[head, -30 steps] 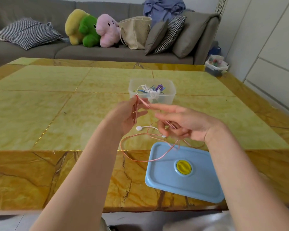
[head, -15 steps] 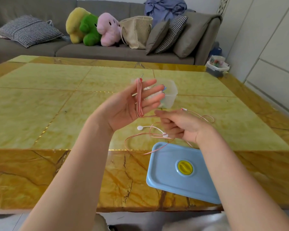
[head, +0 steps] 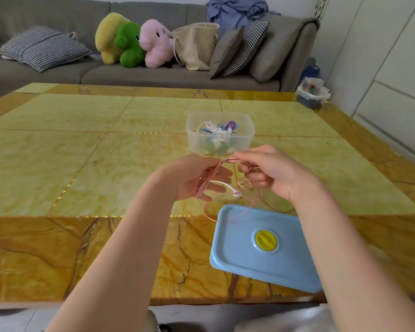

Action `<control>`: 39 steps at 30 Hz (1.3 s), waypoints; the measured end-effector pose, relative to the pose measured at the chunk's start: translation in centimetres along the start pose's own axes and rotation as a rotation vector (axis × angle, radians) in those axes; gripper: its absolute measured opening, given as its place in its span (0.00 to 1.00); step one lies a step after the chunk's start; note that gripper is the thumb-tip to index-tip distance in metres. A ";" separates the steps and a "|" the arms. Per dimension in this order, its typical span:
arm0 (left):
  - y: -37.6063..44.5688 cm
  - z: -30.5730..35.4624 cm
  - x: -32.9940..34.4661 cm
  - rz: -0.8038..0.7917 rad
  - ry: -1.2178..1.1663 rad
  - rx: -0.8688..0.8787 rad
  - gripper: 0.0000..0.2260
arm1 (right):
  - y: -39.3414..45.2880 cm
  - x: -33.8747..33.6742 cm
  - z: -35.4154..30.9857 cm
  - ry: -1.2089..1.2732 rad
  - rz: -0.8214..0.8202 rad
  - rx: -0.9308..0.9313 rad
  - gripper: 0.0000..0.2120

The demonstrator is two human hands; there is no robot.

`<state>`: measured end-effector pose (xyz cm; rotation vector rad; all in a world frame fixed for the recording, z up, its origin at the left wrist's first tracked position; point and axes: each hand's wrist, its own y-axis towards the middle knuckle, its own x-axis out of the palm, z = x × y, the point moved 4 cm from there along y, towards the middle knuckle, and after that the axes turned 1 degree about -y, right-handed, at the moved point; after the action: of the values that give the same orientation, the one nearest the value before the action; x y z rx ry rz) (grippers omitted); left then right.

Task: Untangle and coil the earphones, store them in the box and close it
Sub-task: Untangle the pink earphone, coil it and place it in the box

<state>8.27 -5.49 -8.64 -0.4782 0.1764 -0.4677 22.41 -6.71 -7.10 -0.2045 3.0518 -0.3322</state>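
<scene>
On the sofa (head: 153,75) at ten o'clock lies a checked cushion (head: 43,47), with three plush toys (head: 134,41) and a beige bag (head: 197,46) further along toward twelve. Over the yellow marble tabletop (head: 82,152) the left hand (head: 197,178) is held palm up, fingers loosely spread, with several strands of the pink earphones (head: 211,180) running across its palm; whether the thumb presses them down is hard to make out. Just past both hands, at twelve o'clock, stands the clear box (head: 219,134), open and holding other coloured cables. A white earbud (head: 236,194) hangs between the hands. The right hand (head: 271,173) has its grip closed, thumb and forefinger pinching the pink cord right beside the left hand's fingertips, the other fingers curled under. Loose loops of cord droop from both hands onto the far edge of the blue lid (head: 264,248), which lies flat on the tabletop at five o'clock, its yellow knob (head: 265,240) facing up.
</scene>
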 end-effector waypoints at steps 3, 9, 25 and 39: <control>0.1 -0.1 -0.4 0.071 -0.019 -0.018 0.16 | -0.1 0.0 -0.6 0.009 0.076 -0.096 0.08; -0.1 -0.1 0.9 -0.002 0.090 -0.029 0.16 | 0.0 -1.0 -0.8 0.049 0.289 -0.185 0.08; 0.6 0.0 0.7 0.037 0.001 0.077 0.14 | -0.1 -0.7 -1.4 0.107 0.416 -0.197 0.09; 2.3 -0.2 -3.7 0.423 -0.732 0.347 0.13 | -0.6 3.3 0.6 -0.239 -0.189 -0.022 0.11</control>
<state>5.81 -2.00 -9.76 -0.2350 -0.4970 0.1109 19.23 -7.90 -7.76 -0.4974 2.8065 -0.2631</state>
